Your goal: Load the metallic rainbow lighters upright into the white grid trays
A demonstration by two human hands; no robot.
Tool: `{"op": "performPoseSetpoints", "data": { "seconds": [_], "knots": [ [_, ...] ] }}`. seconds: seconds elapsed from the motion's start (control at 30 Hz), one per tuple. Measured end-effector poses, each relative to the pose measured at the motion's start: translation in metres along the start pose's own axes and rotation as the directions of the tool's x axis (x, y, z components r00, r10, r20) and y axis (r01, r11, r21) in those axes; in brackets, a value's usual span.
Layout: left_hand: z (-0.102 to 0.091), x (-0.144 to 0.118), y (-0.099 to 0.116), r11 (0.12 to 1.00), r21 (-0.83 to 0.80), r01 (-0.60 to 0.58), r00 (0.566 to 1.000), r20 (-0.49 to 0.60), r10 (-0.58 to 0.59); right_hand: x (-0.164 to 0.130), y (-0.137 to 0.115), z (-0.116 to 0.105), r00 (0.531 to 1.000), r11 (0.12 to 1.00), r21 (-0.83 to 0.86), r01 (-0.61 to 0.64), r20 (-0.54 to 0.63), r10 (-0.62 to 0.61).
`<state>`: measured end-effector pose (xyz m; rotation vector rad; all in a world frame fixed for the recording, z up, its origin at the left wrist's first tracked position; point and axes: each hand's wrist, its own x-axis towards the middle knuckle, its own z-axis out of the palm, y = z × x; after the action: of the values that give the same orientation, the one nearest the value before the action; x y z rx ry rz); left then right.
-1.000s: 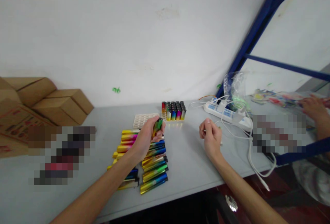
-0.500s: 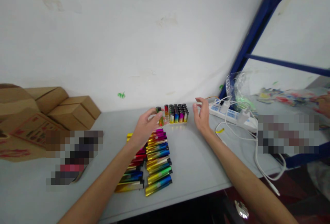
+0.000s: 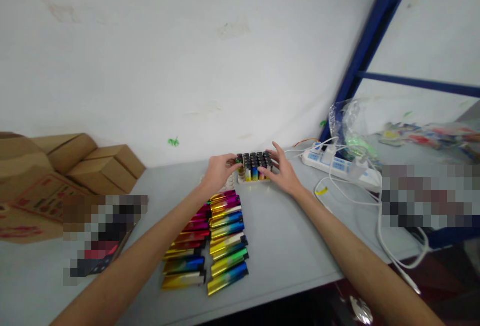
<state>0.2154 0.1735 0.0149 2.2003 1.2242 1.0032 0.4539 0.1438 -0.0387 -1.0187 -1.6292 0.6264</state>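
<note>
Lying nearest on the grey surface [image 3: 285,246]: two rows of metallic lighters [image 3: 210,238]. Farther back: left hand [image 3: 219,172] and right hand [image 3: 282,171], fingers spread, touching opposite sides of the tray of upright lighters [image 3: 255,167]. Beyond: power strip [image 3: 339,168], cardboard boxes [image 3: 93,163].

A tray of upright lighters [image 3: 254,166] stands behind two rows of lying lighters [image 3: 210,238] on the table [image 3: 285,246]; cardboard boxes [image 3: 75,166] left, power strip [image 3: 339,168] right.

Stacked cardboard boxes [image 3: 93,166] sit at the far left against the white wall [image 3: 187,56]. A white power strip [image 3: 339,168] with white cables [image 3: 382,216] lies at the right, beside a clear plastic bag [image 3: 347,126] and a blue metal frame [image 3: 375,31].
</note>
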Motion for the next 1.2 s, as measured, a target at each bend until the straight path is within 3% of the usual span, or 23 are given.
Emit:
{"op": "performPoseSetpoints", "data": {
  "seconds": [0.3,0.4,0.57,0.63,0.87,1.07,1.2],
  "knots": [
    [-0.006,0.016,0.004,0.974,0.212,-0.083,0.984,0.170,0.047,0.003,0.007,0.000,0.999,1.000,-0.006,-0.010,0.040,0.010],
    [-0.006,0.015,0.006,0.972,0.229,-0.053,0.987,0.163,0.015,0.004,0.007,0.000,0.999,1.000,-0.009,-0.009,0.041,0.010],
    [0.001,0.006,0.003,0.997,0.030,0.076,0.996,0.053,-0.078,0.004,0.007,-0.001,0.999,1.000,-0.007,-0.001,0.037,0.002],
    [0.005,0.005,0.000,0.994,0.034,0.102,0.994,0.026,-0.103,0.004,0.008,-0.001,0.999,1.000,-0.007,-0.005,0.041,0.005],
    [0.006,0.008,-0.002,0.991,0.094,0.095,0.992,0.074,-0.102,0.004,0.008,-0.002,0.998,0.999,-0.003,-0.038,0.051,0.038],
    [-0.026,-0.021,0.020,0.989,0.150,0.009,1.000,0.014,-0.011,0.005,0.010,-0.002,0.998,1.000,0.011,-0.023,0.059,0.022],
    [-0.042,-0.060,0.035,0.958,0.282,-0.057,0.996,0.076,0.037,0.005,0.011,-0.002,0.998,1.000,0.005,-0.028,0.059,0.028]
  ]
}}
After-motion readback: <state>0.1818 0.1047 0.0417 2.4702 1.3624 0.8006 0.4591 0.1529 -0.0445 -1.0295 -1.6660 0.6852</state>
